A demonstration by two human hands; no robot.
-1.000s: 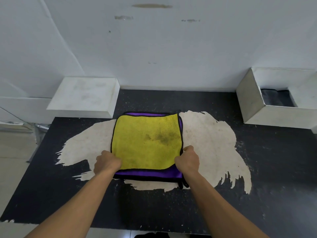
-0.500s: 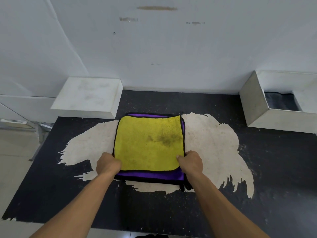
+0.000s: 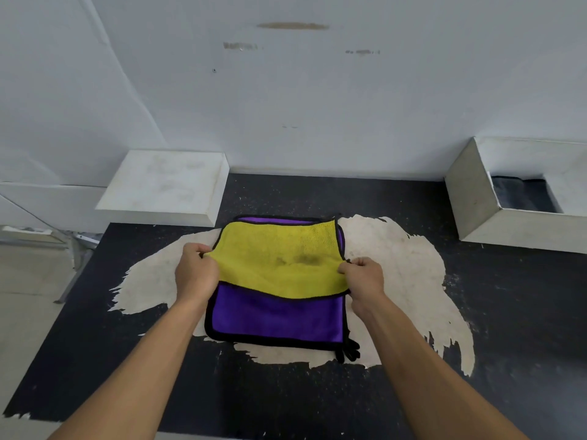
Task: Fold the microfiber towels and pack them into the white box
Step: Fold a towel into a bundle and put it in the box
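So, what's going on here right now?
A person is working on a yellow towel on the black table. The left hand and right hand each pinch a side edge, holding its near part raised off the purple towel underneath. The white box at the far right is open with something dark inside; this towel is not yet packed.

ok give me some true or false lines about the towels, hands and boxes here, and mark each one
1. Both the left hand and the right hand pinch the yellow towel. True.
2. The yellow towel lies flat. False: its near edge is raised, baring the purple towel beneath.
3. The open white box on the right holds a dark item. True.
4. The white block on the left sits on the towels. False: it stands off them, at the far left.
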